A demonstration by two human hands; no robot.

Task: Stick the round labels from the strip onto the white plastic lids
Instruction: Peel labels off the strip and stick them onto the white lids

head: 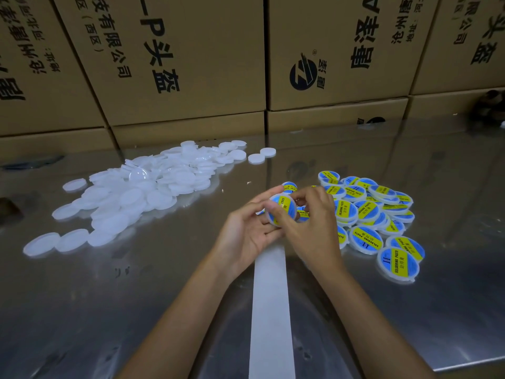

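My left hand [246,231] holds a white plastic lid [284,207] that carries a blue and yellow round label, fingers curled round its rim. My right hand [308,222] presses its thumb on the label's face while its fingers curl over the lid's far edge. A white backing strip [270,310] runs from under my hands toward the near table edge. A pile of bare white lids [142,192] lies to the left. Several labelled lids [366,214] are heaped to the right.
The work surface is a shiny metal table [109,310]. Stacked brown cardboard boxes [191,64] with black printing form a wall along the table's far edge. A dark object [8,212] shows at the left edge.
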